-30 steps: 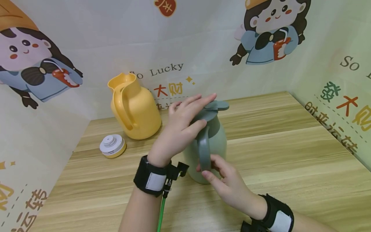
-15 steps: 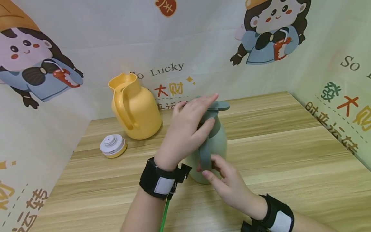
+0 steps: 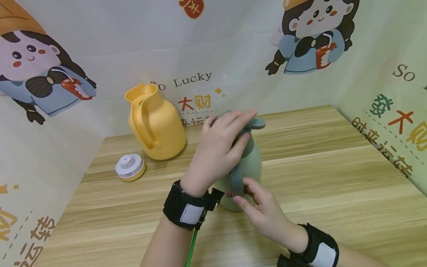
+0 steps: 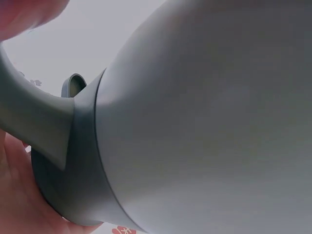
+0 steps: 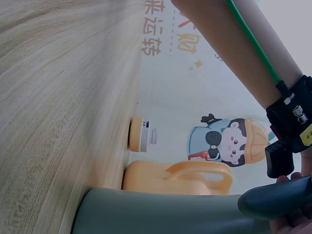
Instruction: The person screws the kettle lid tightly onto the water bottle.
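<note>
A sage-green thermos jug (image 3: 255, 163) with a darker grey-green collar stands upright on the wooden table in the head view. My left hand (image 3: 215, 150) grips its lid (image 3: 258, 123) from above, thumb on the near side and fingers across the top, covering most of it. Low on the handle (image 3: 237, 181), my right hand (image 3: 263, 207) pinches it between thumb and fingers. The left wrist view is filled by the jug's body (image 4: 209, 122), with the handle (image 4: 34, 112) at left. In the right wrist view the body (image 5: 161, 212) runs along the bottom.
A lidless yellow jug (image 3: 160, 126) stands at the back left, its handle facing forward. Before it lies a white and yellow stopper lid (image 3: 130, 167). Printed cloth walls (image 3: 233, 70) border the wooden table (image 3: 317, 178) at the back and sides.
My left hand has shifted slightly right and turned over the lid, its thumb moving right. The right hand stays on the handle, and the jug keeps its place.
</note>
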`<state>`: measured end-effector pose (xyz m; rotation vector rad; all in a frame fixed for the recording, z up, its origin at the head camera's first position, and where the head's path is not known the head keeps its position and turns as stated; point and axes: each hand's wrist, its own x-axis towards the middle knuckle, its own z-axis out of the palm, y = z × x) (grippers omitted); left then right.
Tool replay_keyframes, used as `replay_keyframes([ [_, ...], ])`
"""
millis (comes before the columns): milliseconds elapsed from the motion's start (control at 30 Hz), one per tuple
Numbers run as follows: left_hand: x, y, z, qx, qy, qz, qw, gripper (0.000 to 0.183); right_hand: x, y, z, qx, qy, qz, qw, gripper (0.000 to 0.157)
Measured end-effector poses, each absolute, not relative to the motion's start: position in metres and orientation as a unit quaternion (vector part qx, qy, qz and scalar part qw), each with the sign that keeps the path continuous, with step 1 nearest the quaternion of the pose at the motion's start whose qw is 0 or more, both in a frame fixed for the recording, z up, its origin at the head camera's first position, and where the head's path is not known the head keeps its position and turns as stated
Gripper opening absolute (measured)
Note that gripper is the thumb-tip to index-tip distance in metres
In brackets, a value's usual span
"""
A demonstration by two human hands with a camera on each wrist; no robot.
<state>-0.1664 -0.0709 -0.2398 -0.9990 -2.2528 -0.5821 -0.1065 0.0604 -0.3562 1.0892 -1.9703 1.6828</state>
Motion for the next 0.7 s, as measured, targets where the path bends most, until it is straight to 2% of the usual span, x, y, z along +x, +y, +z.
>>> replay_keyframes([
  [500,-0.1626,-0.0714,-0.2363,-0.377,-0.859,-0.222,0.266,0.039,-0.1066,0.0599,-0.3560,0.386,-0.687,0.593,0.164,0.035],
  [700,-0.1631,-0.0685,-0.2380,-0.372,-0.861,-0.217,0.269,0.039,-0.1070,0.0608,-0.3568,0.386,-0.686,0.596,0.160,0.033],
])
